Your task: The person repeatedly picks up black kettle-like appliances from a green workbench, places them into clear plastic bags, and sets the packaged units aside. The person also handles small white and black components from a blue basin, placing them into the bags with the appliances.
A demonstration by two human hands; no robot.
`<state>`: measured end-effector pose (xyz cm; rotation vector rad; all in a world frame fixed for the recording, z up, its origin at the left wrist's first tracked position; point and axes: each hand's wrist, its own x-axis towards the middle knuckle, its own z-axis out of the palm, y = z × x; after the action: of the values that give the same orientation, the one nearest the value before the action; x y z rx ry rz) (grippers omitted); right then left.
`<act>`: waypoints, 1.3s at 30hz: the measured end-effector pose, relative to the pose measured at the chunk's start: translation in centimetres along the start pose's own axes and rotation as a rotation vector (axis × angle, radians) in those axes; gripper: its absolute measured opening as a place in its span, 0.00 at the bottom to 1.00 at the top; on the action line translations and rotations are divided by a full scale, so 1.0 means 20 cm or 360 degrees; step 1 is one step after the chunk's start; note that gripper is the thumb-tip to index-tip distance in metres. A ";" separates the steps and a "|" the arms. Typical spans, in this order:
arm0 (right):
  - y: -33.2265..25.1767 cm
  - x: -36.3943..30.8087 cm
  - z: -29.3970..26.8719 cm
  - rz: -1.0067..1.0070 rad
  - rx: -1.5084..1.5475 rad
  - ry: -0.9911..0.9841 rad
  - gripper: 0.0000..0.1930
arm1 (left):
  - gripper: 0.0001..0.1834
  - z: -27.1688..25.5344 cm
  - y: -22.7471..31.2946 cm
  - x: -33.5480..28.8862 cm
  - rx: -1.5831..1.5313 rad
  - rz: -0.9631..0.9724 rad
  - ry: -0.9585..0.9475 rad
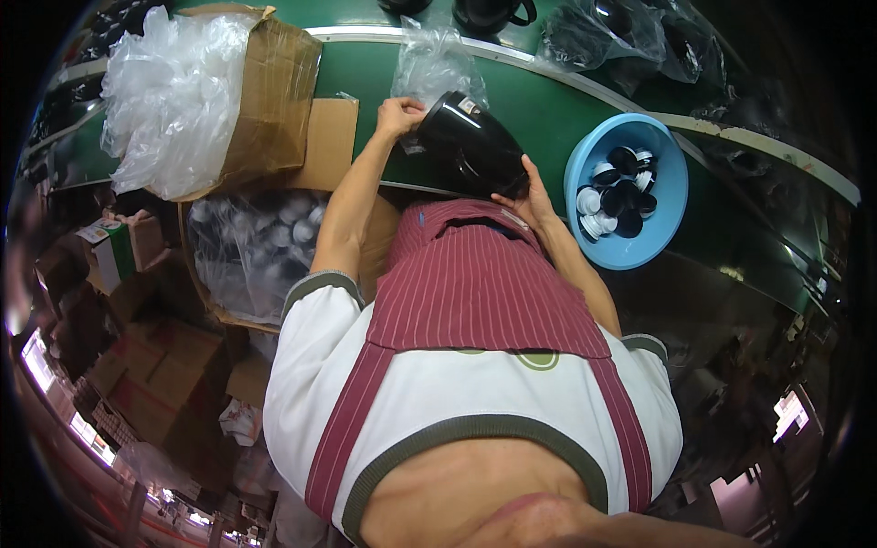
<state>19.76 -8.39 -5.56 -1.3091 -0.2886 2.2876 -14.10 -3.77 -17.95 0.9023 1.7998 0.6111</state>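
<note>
A glossy black jug [475, 146] lies tilted in front of me, its wide mouth toward the upper left and a small label near the rim. A loop that looks like its handle shows on the near side. My right hand [528, 194] grips the jug's lower end, thumb and fingers around it. Just left of the mouth, my left hand [400, 117] is closed in a pinch on the edge of a clear plastic bag [440, 68]. Most of that bag spreads on the green bench beyond the jug; the fingertips are partly hidden.
At the left, a cardboard box [274, 100] overflows with clear bags [174, 100]; below it another box holds plastic-wrapped pale parts [265, 237]. On the right stands a blue basin [674, 183] of black and white round pieces. A metal rail [521, 57] crosses the green bench, with black jugs [489, 14] beyond.
</note>
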 end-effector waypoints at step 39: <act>0.09 -0.11 -0.23 -0.0369 0.0320 0.0286 0.33 | 0.26 0.31 0.07 -0.68 0.1011 0.0972 0.0266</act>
<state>24.09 -11.23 -7.02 -1.2938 -0.1362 1.9386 -4.83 -13.86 -11.80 1.9218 1.8943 0.4919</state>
